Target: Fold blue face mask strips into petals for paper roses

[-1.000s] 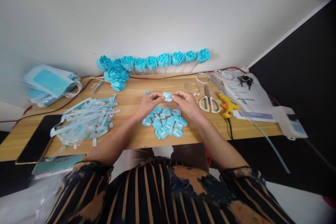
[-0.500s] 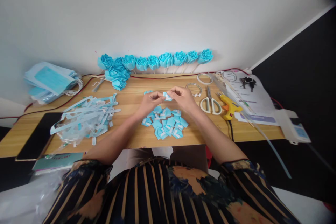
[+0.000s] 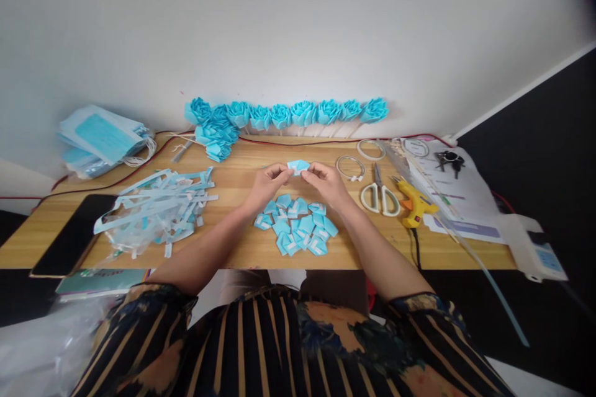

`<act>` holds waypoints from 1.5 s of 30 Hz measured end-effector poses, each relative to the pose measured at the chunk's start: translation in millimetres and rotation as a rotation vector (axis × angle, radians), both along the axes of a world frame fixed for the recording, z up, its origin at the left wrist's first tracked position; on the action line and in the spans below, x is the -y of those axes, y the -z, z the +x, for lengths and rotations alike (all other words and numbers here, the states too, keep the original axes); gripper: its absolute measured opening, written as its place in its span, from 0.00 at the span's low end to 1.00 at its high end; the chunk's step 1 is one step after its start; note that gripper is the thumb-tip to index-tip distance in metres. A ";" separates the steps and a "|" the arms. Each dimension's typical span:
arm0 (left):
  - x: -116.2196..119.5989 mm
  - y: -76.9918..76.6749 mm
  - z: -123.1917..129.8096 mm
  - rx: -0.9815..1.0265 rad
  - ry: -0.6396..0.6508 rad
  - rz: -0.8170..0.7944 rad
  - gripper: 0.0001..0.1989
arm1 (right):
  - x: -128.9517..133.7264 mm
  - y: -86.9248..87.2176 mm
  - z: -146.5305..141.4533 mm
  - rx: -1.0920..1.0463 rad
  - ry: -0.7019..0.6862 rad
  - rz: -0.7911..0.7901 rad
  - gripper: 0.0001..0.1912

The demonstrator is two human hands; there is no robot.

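Grip: left hand [image 3: 271, 186] and right hand [image 3: 328, 185] both pinching one small folded light-blue fabric piece [image 3: 298, 167] | Position: beyond loose pile of folded light-blue pieces [image 3: 306, 224], wooden table [image 3: 242, 195] | Done: bright-blue layered flowers [image 3: 303, 113] by wall; pile pieces folded | Left: held piece and pile unattached; yellow glue gun [image 3: 416, 201] unheld

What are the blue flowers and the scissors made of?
The blue flowers: probably thin matte nonwoven fabric, like the face masks, judging by their soft, crinkled petals. The scissors: grey, probably steel blades; smooth whitish handles, likely plastic.
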State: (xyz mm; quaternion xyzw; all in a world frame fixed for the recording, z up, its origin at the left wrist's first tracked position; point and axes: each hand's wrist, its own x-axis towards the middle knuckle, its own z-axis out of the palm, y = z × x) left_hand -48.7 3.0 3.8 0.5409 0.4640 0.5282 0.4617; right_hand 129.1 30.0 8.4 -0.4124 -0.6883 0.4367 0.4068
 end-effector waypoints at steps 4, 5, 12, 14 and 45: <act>-1.9 6.2 3.0 0.012 0.061 -0.027 0.16 | 3.9 -3.6 -2.6 0.058 0.020 0.066 0.16; -2.5 7.8 3.5 0.023 0.067 -0.033 0.16 | 4.5 -4.3 -3.1 0.072 0.019 0.085 0.15; -3.3 6.9 3.5 0.066 0.045 -0.052 0.16 | 3.7 -2.3 1.0 0.016 -0.032 0.055 0.13; -2.4 4.8 3.4 0.083 0.038 -0.043 0.17 | 3.1 -1.9 2.4 -0.041 -0.065 0.027 0.14; -2.1 3.9 1.5 0.030 0.047 -0.051 0.15 | 0.6 11.1 -0.7 -0.002 -0.011 0.049 0.19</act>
